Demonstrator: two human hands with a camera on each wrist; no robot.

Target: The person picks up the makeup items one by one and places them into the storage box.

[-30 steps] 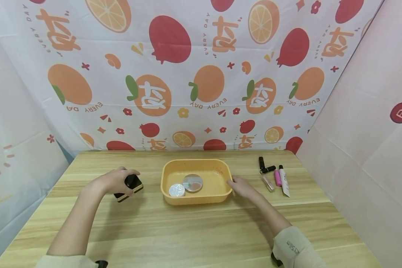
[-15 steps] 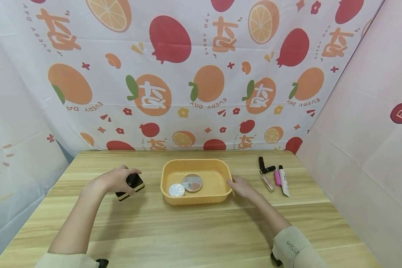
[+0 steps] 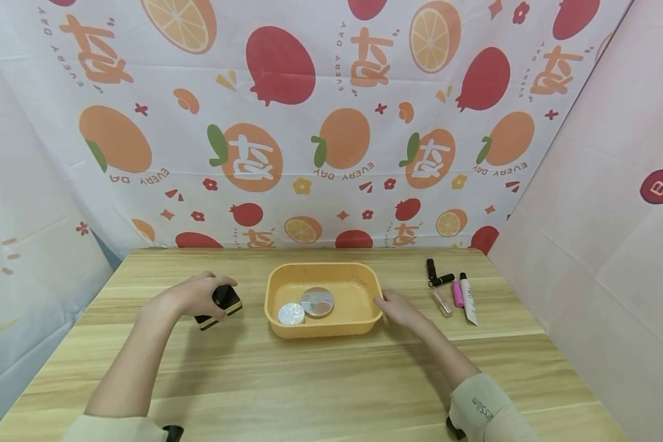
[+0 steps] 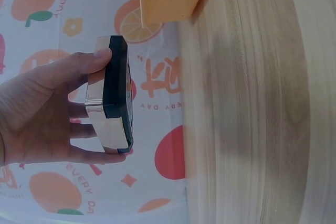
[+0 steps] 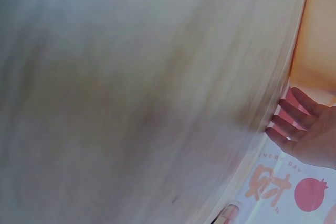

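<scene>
My left hand (image 3: 190, 299) grips a square black-and-gold makeup compact (image 3: 226, 297), held over the table with a shadow below. In the left wrist view, the thumb is on one edge of the compact (image 4: 114, 90) and fingers reach its other side. At the table's middle stands a yellow plastic basin (image 3: 323, 332), holding a round silvery case (image 3: 291, 314) and a larger round, shiny case (image 3: 317, 302). My right hand (image 3: 400, 308) holds the basin's right end at the rim. In the right wrist view, that hand's (image 5: 312, 132) fingers show beside the orange-looking wall; its thumb is out of frame.
Right of the basin lie two black tubes (image 3: 441, 280), a pinkish lip-gloss tube (image 3: 442, 302), a pink tube (image 3: 457, 294) and a white squeeze tube (image 3: 468, 299). A fruit-print cloth (image 3: 331, 202) hangs behind the wooden table (image 3: 309, 393).
My left hand has moved slightly right, toward the basin, with the compact still in its grip. The right hand and the basin have stayed in place.
</scene>
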